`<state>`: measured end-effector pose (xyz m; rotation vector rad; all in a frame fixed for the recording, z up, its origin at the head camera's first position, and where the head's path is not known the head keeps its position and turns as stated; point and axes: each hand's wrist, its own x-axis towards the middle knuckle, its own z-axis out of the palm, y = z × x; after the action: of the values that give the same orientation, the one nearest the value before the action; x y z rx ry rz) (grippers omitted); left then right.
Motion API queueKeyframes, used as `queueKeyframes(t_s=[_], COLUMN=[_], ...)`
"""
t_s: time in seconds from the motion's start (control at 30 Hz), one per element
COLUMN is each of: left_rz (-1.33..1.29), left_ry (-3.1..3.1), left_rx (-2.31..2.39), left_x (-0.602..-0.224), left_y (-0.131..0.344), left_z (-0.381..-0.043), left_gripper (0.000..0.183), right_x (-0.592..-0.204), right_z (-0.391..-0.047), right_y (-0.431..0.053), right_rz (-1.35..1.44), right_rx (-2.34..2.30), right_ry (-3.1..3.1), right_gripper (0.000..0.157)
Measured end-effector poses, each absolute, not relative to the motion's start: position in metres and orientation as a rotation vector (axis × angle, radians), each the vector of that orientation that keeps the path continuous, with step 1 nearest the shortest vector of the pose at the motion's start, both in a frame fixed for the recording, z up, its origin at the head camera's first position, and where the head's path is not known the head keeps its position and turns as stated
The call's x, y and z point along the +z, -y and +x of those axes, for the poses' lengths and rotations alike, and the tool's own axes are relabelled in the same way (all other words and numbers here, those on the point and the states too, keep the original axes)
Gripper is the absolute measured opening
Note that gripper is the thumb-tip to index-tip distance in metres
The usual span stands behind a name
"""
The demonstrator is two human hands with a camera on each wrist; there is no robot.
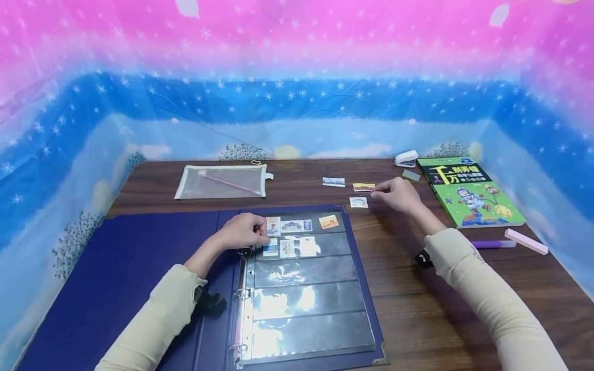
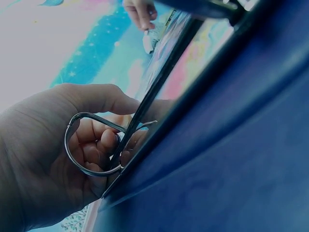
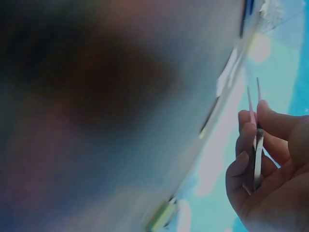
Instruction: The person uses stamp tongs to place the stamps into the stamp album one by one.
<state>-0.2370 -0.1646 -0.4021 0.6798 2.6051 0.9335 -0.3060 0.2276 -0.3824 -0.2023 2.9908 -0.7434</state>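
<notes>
My right hand (image 1: 398, 195) grips slim tweezers (image 3: 256, 135), their tips parted in the right wrist view. In the head view those tips lie near a red-and-yellow stamp (image 1: 364, 187) on the table. A pale stamp (image 1: 358, 202) lies just below it and a grey-blue stamp (image 1: 333, 182) to its left. My left hand (image 1: 243, 230) rests at the upper left of a black stamp album page (image 1: 301, 273), fingers curled, thumb touching the page. Beside that hand is a metal binder ring (image 2: 67, 140). Several stamps, including an orange stamp (image 1: 329, 221), sit in the top two rows.
The blue binder cover (image 1: 139, 257) spreads left. A mesh zip pouch (image 1: 223, 182) with a thin pink stick lies behind it. At right are a green book (image 1: 478, 198), white stapler (image 1: 406, 158), small green-grey block (image 1: 410, 175), purple pen (image 1: 492, 244) and pink bar (image 1: 526, 241).
</notes>
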Motion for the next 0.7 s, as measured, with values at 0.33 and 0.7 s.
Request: queueKeyframes(t_s=[0.33,0.7], left_rz=[0.668,0.674], left_ry=[-2.590,-2.594], left_rx=[0.967,0.957], left_x=[-0.404,-0.402], left_y=[0.165,0.164], left_z=[-0.237,-0.238], left_gripper=[0.012,0.012], right_x=[-0.390,-0.396], right_z=[-0.304,-0.312], right_y=[-0.243,-0.245], right_rz=[-0.140,-0.123], right_rx=[-0.617,-0.713], right_ry=[-2.986,-2.911], right_gripper=[0.027,0.028])
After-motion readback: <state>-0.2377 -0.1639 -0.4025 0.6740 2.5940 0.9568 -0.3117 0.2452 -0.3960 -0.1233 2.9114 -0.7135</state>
